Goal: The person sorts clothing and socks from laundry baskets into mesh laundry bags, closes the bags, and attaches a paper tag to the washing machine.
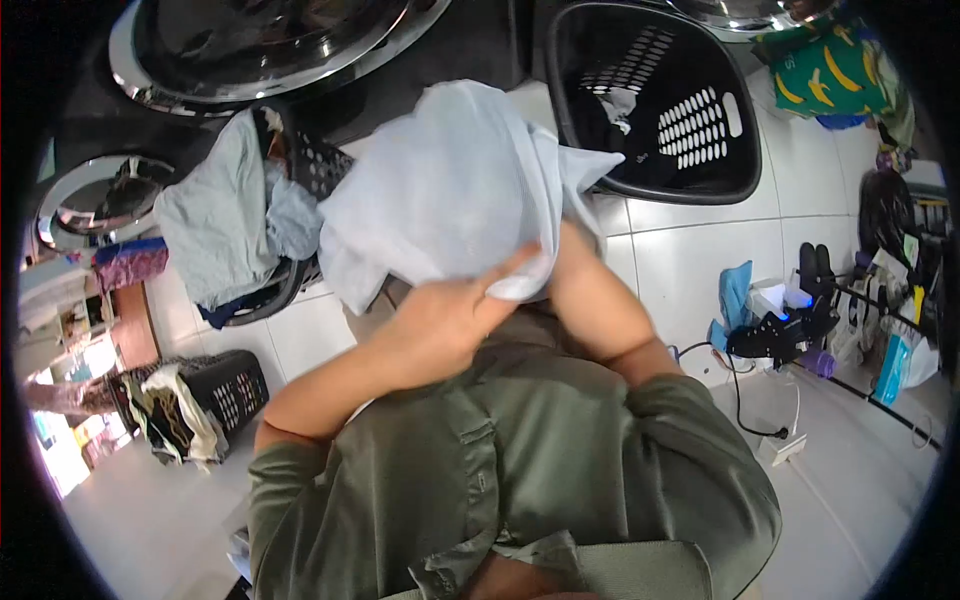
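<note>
A white cloth [440,190] hangs bunched and draped in front of my torso. My left hand [445,325] is at the cloth's lower edge, its fingers closed on a fold, with one finger stretched along it. From the right, my right forearm [600,305] reaches up to the cloth; the right hand itself is hidden in or behind the fabric, so its fingers do not show.
A black basket [745,170] holding a few small items stands at upper right. Beside the cloth, another basket [320,165] is heaped with grey clothes [225,210]. A third basket [240,390] with clothes sits lower left. Front-loading machines [270,95] line the top.
</note>
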`<move>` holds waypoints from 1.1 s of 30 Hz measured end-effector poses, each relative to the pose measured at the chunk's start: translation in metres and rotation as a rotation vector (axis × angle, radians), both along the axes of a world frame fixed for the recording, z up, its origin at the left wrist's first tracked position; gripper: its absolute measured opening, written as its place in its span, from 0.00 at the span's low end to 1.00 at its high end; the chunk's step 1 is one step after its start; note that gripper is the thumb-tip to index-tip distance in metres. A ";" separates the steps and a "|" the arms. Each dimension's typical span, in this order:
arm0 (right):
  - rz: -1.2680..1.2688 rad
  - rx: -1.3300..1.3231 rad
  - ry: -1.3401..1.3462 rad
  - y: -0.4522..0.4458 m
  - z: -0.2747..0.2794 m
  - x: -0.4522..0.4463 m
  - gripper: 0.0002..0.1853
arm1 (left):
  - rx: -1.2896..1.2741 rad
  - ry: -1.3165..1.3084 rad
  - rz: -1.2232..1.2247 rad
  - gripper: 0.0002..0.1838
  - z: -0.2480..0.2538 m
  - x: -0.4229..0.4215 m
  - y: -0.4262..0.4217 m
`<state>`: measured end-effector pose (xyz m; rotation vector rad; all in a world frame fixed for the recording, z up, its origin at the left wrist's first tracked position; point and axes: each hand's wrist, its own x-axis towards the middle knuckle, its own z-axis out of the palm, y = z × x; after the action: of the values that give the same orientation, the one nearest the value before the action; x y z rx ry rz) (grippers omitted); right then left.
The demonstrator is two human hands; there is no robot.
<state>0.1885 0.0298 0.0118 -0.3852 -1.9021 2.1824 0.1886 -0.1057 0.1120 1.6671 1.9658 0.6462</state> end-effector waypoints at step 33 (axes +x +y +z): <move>-0.106 -0.436 -0.522 0.319 -0.053 -0.004 0.14 | 0.729 -1.178 0.835 0.58 -0.027 -0.135 -0.016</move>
<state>0.1846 0.3492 -0.0408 -1.2034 -1.5339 2.5926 0.0537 -0.1213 0.0845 0.2883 1.4101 2.1909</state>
